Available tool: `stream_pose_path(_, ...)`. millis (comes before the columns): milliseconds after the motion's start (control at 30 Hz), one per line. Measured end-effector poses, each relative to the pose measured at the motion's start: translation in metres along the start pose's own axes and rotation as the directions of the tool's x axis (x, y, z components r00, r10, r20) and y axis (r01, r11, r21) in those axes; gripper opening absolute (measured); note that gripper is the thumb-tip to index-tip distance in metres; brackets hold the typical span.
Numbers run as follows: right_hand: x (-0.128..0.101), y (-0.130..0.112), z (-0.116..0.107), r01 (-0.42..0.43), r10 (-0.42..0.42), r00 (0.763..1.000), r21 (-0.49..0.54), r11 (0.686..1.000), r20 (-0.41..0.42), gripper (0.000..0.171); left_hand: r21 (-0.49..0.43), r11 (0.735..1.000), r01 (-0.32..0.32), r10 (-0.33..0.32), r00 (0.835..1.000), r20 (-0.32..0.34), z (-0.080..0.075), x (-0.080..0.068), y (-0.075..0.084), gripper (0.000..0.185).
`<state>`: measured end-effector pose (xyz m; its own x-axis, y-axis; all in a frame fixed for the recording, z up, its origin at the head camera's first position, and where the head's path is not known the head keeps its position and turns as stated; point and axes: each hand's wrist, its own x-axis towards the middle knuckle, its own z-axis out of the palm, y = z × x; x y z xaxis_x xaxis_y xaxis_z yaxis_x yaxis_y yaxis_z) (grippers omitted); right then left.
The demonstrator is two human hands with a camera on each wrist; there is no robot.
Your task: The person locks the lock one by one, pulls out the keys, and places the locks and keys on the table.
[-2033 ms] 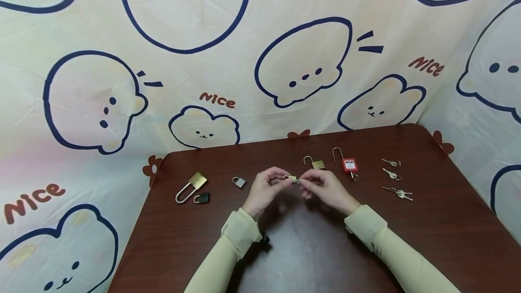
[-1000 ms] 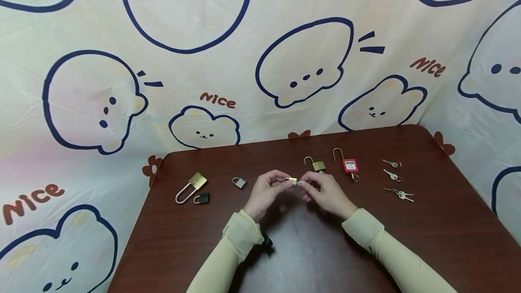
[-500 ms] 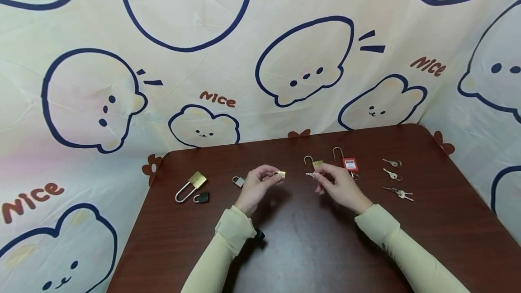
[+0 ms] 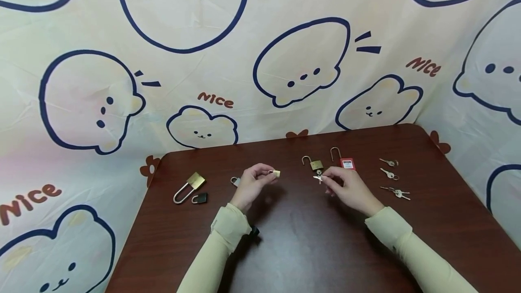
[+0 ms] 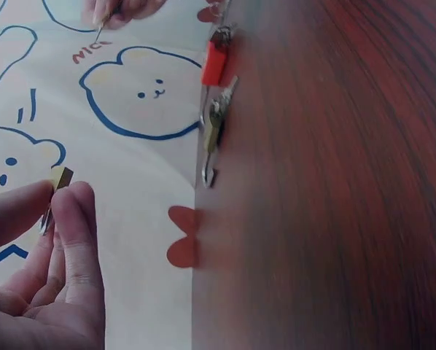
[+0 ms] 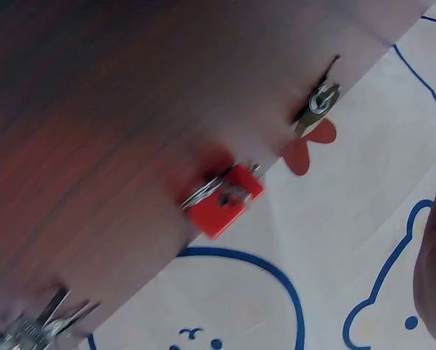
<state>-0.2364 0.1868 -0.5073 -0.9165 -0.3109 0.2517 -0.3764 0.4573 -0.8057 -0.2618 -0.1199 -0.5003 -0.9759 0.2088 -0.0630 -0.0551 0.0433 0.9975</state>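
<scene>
My left hand pinches a small brass padlock between thumb and fingers, raised over the table. In the left wrist view the padlock sticks up past the fingertips, its lower part hidden by them. My right hand pinches a small silver key that points left, apart from the padlock. Beyond the key lies a brass padlock with its shackle swung open. The right hand partly covers a red padlock with an open shackle. Only an edge of the right hand shows in the right wrist view.
On the table's left lie a large brass padlock and a black padlock. A small grey padlock is partly behind the left hand. Several keys lie at the right, including a key bunch. A patterned cloth hangs behind.
The hands were together, with the right hand's key at the small brass padlock. Key and padlock have come apart; the left hand has moved left and the right hand right.
</scene>
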Motion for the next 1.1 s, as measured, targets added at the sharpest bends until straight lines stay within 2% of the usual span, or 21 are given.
stream_pose_path(133, -0.006, 0.007, -0.011, 0.025, -0.026, 1.000, -0.094, 0.995, -0.015, 0.008, 0.058, 0.998, 0.021, -0.021, 1.000, -0.001, -0.006, 0.000, -0.004, 0.017)
stream_pose_path(333, -0.020, 0.019, -0.030, -0.027, 0.028, 1.000, -0.171, 0.985, 0.000, 0.007, 0.181, 0.983, 0.039, -0.038, 0.999, -0.011, -0.022, -0.003, -0.013, 0.014)
stream_pose_path(467, -0.029, 0.026, -0.045, -0.064, 0.070, 0.997, -0.213, 0.975, 0.018, 0.007, 0.302, 0.952, 0.052, -0.044, 0.998, -0.033, -0.039, -0.007, -0.019, 0.010)
stream_pose_path(667, -0.045, 0.042, -0.065, -0.081, 0.077, 0.997, -0.268, 0.960, -0.025, 0.010, 0.445, 0.888, 0.117, -0.092, 0.993, -0.078, -0.069, -0.016, -0.025, 0.008)
stream_pose_path(767, -0.054, 0.048, -0.075, -0.111, 0.098, 0.993, -0.288, 0.951, -0.058, 0.011, 0.484, 0.862, 0.151, -0.118, 0.988, -0.099, -0.082, -0.022, -0.028, 0.009)
stream_pose_path(867, -0.063, 0.051, -0.084, -0.150, 0.129, 0.988, -0.308, 0.939, -0.086, 0.011, 0.503, 0.847, 0.171, -0.138, 0.985, -0.103, -0.092, -0.027, -0.032, 0.011)
stream_pose_path(1100, -0.077, 0.061, -0.099, -0.266, 0.247, 0.964, -0.351, 0.898, -0.099, 0.015, 0.562, 0.808, 0.177, -0.142, 0.984, -0.106, -0.102, -0.030, -0.032, 0.008)
